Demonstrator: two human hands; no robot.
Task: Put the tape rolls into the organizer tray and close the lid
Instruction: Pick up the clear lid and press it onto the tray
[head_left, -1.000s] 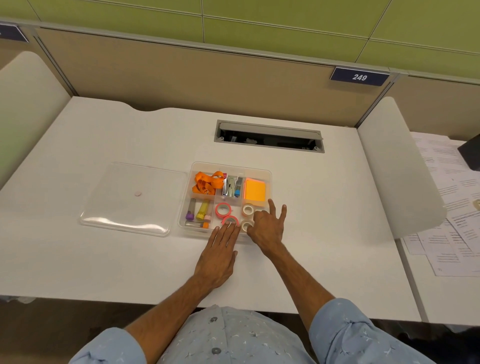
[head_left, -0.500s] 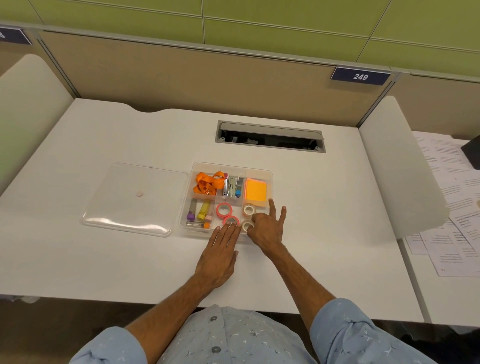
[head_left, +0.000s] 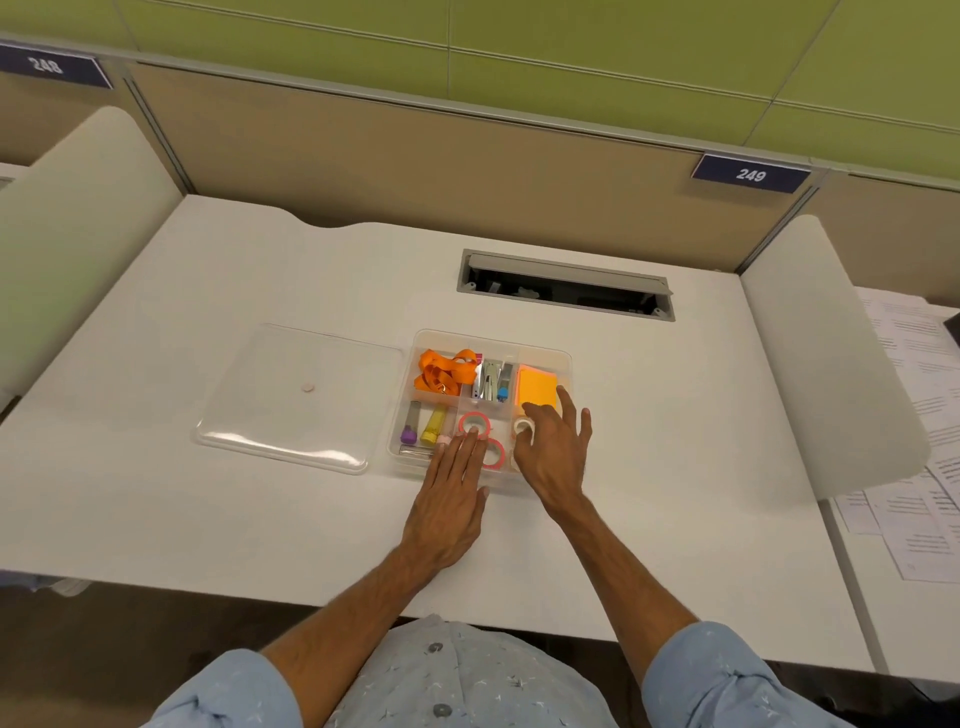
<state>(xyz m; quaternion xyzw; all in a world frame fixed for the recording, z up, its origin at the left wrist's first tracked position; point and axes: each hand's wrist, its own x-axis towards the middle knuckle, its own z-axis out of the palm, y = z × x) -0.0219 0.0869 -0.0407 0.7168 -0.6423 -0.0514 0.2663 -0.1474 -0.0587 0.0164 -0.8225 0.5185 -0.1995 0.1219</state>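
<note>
The clear organizer tray (head_left: 567, 359) sits open at mid-desk. Its clear lid (head_left: 291, 395) lies flat on the desk, touching the tray's left side. Two pink tape rolls (head_left: 474, 422) (head_left: 497, 456) lie in the front middle compartment. My left hand (head_left: 452, 493) lies flat over the front rim, fingertips on the pink rolls. A white tape roll (head_left: 522, 426) rests in the front right compartment. My right hand (head_left: 556, 457) hovers over that compartment with fingers spread, thumb and index either side of the white roll. Anything nearer in that compartment is hidden under this hand.
The tray also holds an orange lanyard (head_left: 441, 371), a stapler (head_left: 488, 382), orange sticky notes (head_left: 537, 387) and markers (head_left: 431, 423). A cable slot (head_left: 566, 286) opens behind the tray. Printed papers (head_left: 924, 467) lie on the neighbouring desk to the right, past a curved divider (head_left: 831, 374).
Both hands have slid a little farther into the tray. My right hand moved from the front white roll up to the rear one, and my left fingertips now reach the rear pink roll.
</note>
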